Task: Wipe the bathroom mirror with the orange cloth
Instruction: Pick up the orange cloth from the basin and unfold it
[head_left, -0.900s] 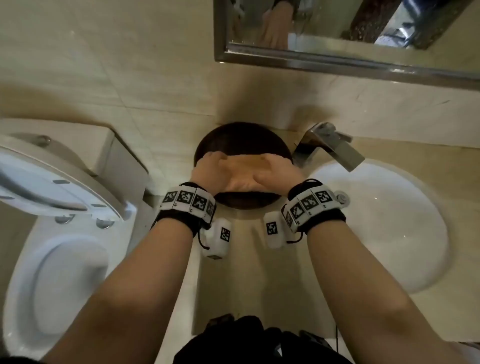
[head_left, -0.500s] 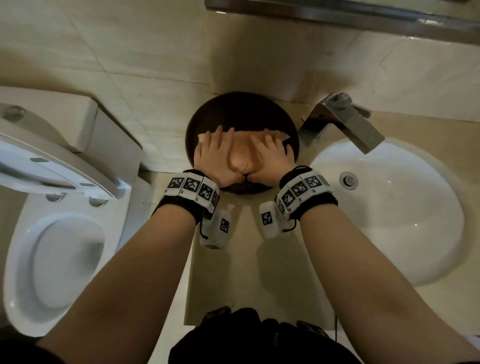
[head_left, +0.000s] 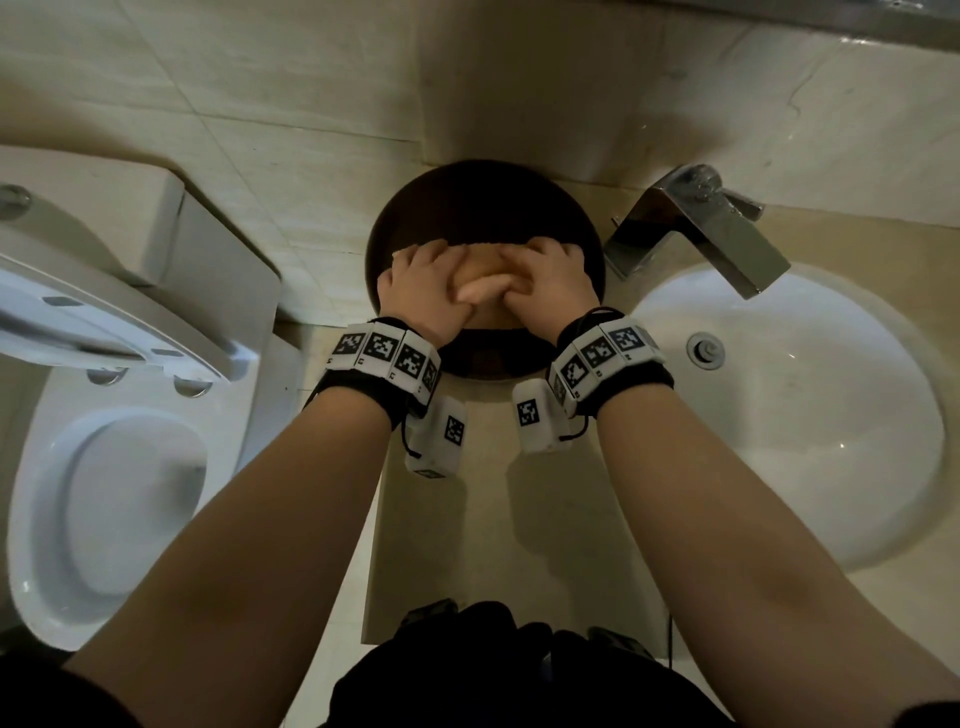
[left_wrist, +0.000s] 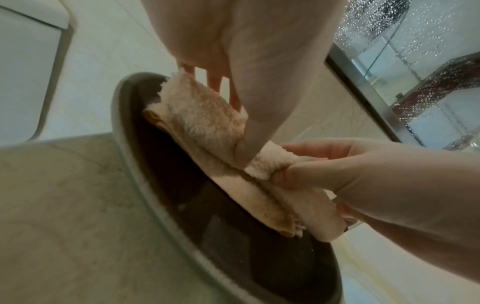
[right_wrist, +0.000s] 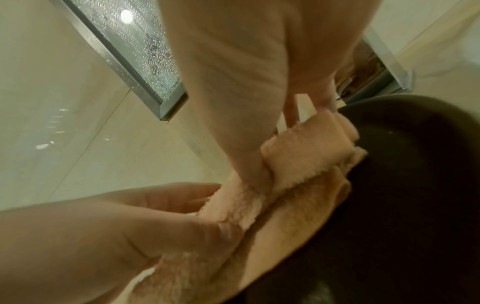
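Observation:
The orange cloth lies folded in a dark round basin on the counter by the wall. My left hand grips its left part, and my right hand grips its right part, thumbs meeting in the middle. In the left wrist view my thumb and fingers pinch a raised fold of the cloth, and the right hand holds the other end. In the right wrist view the cloth is bunched under the right thumb. The mirror above is covered in droplets; only its metal frame shows in the head view.
A chrome tap and a white sink are right of the basin. A toilet with its lid up stands on the left. The beige counter runs toward me between my forearms.
My fingers lay flat on the cloth before; now both hands have curled around it and bunched it. The view has dropped, so the mirror glass has left the head view.

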